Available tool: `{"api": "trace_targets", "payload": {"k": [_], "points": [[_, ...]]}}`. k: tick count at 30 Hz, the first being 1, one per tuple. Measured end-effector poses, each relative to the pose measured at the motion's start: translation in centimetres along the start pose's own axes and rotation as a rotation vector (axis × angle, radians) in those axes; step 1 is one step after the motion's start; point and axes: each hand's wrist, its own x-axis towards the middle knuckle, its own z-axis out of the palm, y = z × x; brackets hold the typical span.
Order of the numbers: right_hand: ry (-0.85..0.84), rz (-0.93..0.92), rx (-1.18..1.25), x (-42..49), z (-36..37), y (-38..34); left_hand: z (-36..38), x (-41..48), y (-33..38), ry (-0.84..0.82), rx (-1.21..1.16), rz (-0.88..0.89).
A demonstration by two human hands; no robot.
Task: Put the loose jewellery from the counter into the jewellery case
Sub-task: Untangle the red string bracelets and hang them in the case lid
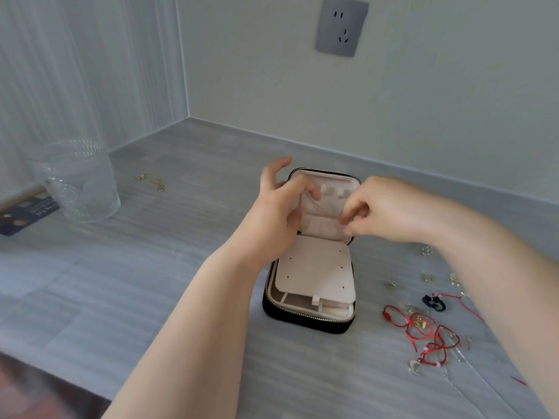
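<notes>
A black zip jewellery case (305, 320) with a pale pink lining stands open on the grey counter, its lid upright. Both hands are at the inside of the lid. My left hand (281, 204) grips the lid's left edge, its index finger curled over a thin silver chain (314, 205) that hangs across the lining. My right hand (384, 210) pinches the other end of that chain near the lid's right side. Red cord bracelets (423, 331), small earrings (426, 278) and a black piece (434, 303) lie loose to the right of the case. A gold chain (151, 181) lies far left.
A clear ribbed glass tumbler (81, 182) stands at the left, with a dark card (24, 216) beside it. Walls meet in a corner behind the counter (181, 237), and a grey socket (341, 27) is on the back wall. The counter's front edge runs lower left.
</notes>
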Motion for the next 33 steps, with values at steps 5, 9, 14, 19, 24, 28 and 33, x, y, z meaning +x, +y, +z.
{"api": "trace_targets", "payload": {"k": [5,9,14,19,24,28,33], "points": [[-0.083,0.008,0.067,-1.2,0.2,0.3,0.0,0.0,-0.2,-0.085,0.117,-0.119],[-0.115,0.025,0.063,-1.4,0.7,0.6,-0.1,0.1,0.1,-0.057,0.168,-0.13],[-0.171,0.017,0.074,-1.5,-1.0,0.5,0.0,0.2,0.1,-0.022,0.187,-0.133],[-0.035,-0.005,0.188,-0.9,-4.4,-0.2,0.4,0.3,0.4,-0.016,0.207,-0.184],[0.136,-0.009,0.448,0.2,-5.5,-1.1,0.6,0.3,0.5,-0.027,0.229,-0.203],[0.228,-0.035,0.525,0.9,-5.4,-1.5,0.5,0.3,0.5,-0.051,0.197,-0.191],[0.254,-0.038,0.61,1.6,-4.2,-1.3,0.3,0.3,0.6,-0.072,0.169,-0.169]]}}
